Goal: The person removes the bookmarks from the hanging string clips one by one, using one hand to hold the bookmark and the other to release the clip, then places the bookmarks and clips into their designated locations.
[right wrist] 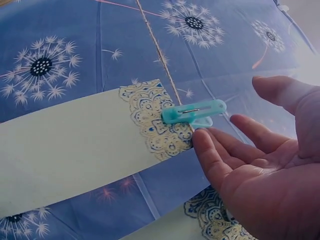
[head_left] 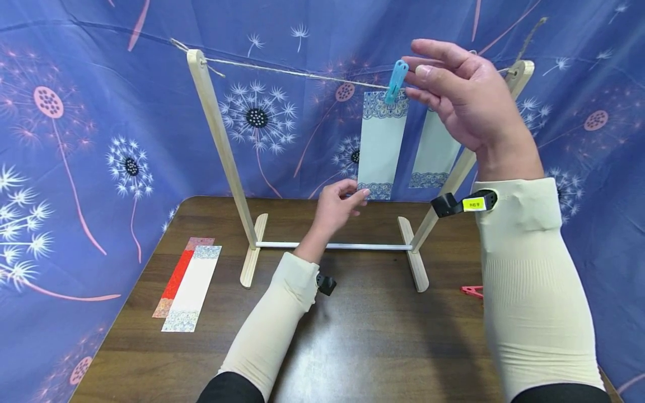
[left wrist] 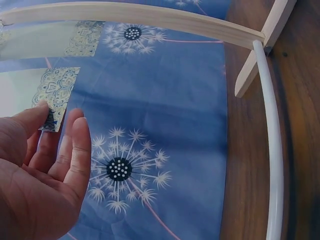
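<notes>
A white bookmark-like paper strip (head_left: 381, 145) with blue patterned ends hangs from the twine (head_left: 302, 73), with a light blue clothespin (head_left: 396, 81) clipped over its top edge. My left hand (head_left: 333, 208) pinches the strip's lower corner; in the left wrist view the thumb lies on the patterned end (left wrist: 57, 92) and fingers are behind it. Beside the clothespin is my right hand (head_left: 466, 92), its fingers spread and the thumb apart from the clip. In the right wrist view, the fingertips sit close by the clothespin (right wrist: 192, 112); whether they touch it I cannot tell.
A second patterned strip (head_left: 434, 148) hangs behind, near the right wooden post (head_left: 450, 182). On the table's left lie a white strip (head_left: 194, 288) and a red one (head_left: 177, 277), overlapping. A red clothespin (head_left: 472, 291) lies by the right sleeve. A white rod (head_left: 370, 247) joins the posts.
</notes>
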Motion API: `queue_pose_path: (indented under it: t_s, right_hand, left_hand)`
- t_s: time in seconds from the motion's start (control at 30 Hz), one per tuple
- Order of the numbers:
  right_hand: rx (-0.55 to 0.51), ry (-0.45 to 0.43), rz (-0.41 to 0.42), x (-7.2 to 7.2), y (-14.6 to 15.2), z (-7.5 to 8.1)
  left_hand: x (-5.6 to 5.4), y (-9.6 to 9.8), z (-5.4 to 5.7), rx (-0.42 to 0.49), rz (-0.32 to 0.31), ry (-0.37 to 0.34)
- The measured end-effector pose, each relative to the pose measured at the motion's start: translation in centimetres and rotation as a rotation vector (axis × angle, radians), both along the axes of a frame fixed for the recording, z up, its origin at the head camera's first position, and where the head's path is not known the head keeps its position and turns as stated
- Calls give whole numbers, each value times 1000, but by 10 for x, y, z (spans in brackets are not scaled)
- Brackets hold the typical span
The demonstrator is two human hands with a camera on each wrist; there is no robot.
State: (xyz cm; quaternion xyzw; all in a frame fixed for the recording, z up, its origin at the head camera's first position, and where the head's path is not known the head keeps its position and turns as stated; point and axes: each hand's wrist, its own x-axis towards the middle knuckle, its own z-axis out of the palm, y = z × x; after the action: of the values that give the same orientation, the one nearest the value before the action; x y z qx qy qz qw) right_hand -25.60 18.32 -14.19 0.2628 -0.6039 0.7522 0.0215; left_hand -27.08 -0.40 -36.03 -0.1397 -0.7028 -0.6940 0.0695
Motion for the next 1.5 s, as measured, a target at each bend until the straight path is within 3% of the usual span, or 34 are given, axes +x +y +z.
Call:
queue_pose_path:
  t_s: [0.17,0.3,0.53,0.7,0.93,1.17,1.5]
  right_hand:
    - [8,-24,-18,-1,-1,1]
    - [27,-58,-87,-3,-4,3]
    - [173,-94,-214,-3,-7,8]
    - [196,-99,-223,-3,-5,10]
    - [126,-101,-239,-3,-9,9]
    - [51,-27,-299,-3,-16,-2]
    - [-250,-8,-314,-7,-20,-3]
  left_hand:
    - [4,-5,-2,-31,4,25]
    - [9,-8,-3,-44,4,42]
    - [18,-11,-3,10,-17,54]
    - [21,-11,-4,53,-22,60]
    - [24,-14,-5,101,4,77]
    - [28,-17,-7,73,34,64]
    - [28,-20,-10,32,55,88]
